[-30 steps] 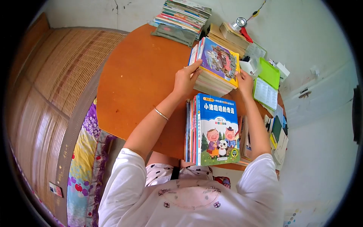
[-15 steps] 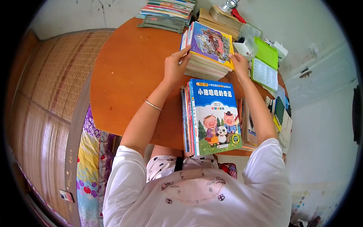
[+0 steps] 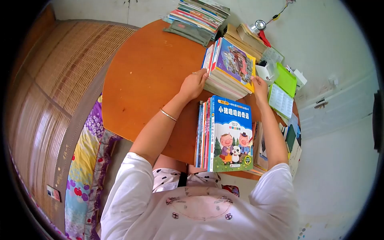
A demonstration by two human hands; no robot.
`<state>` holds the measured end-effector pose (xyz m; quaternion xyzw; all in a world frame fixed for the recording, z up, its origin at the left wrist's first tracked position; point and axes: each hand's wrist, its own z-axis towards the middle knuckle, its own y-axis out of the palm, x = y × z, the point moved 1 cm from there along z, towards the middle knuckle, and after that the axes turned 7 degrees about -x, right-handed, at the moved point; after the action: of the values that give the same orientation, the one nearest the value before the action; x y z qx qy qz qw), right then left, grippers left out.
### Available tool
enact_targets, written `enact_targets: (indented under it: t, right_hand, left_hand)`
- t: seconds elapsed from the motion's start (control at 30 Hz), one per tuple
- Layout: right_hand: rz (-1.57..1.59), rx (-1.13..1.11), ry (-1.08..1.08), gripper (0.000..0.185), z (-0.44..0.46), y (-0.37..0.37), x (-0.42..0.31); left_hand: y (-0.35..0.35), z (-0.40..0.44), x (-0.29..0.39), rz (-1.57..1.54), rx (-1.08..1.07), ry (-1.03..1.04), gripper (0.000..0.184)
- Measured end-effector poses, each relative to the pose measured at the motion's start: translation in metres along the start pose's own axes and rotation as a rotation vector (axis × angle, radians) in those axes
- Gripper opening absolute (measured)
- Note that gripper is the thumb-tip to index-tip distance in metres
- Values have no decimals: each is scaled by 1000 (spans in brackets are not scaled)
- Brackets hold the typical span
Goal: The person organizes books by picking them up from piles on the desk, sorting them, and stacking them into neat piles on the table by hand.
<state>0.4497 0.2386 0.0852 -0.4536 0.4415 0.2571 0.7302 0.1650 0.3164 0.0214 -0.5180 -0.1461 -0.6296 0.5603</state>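
A stack of books (image 3: 239,64), topped by a purple-and-yellow picture cover, stands on the orange round table (image 3: 148,80). My left hand (image 3: 194,84) presses its left side near the spines, fingers curled against the upper books. On the opposite side, my right hand (image 3: 259,88) grips the right edge by the yellow border. Some fingertips of both hands are hidden by the books. Nearer to me lies a second stack, whose top is a blue children's book (image 3: 232,132) with pigs and a panda. It sits between my forearms, at the table's front edge.
Several piled books (image 3: 198,18) stand at the back, with a grey-green pouch (image 3: 188,33) before them. Thick books (image 3: 245,42) and a small lamp (image 3: 260,25) are at the back right. A green case (image 3: 286,80) lies open on the right, above more books (image 3: 291,136).
The whole view has shifted and turned slightly, so both stacks appear lower in it. My hands stay on the sides of the far stack, and more of its spines show.
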Motion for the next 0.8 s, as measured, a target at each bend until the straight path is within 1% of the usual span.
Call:
enact_targets:
  t: [0.13,0.47,0.57,0.63,0.67,0.73,0.77,0.8]
  right_hand:
    - [29,15,-5,28,-2,2,-2]
    - [-19,17,-13,30,-2,1,-3]
    - [3,6,-22,29,0,1,1]
    - [-95,6,-11,34,2,-1,4]
    - [-92,12,-6,34,4,-5,4]
    - [176,-184,91,41,9,-20,9]
    - [188,-253,184,46,9,-34,10]
    - [197,-245,189,46,-2,-39,0]
  left_hand:
    - [0,-1,-1,8,-1,3,29]
    - [-1,-1,2,15,-5,6,26]
    - [1,0,-2,-10,2,38,27]
    - [3,0,-7,-8,6,53,29]
    - [4,0,-9,-7,16,66,31]
    - [4,0,-12,19,3,65,34]
    - [3,-1,-14,46,-3,64,37]
    - [3,-2,-15,50,-15,67,37]
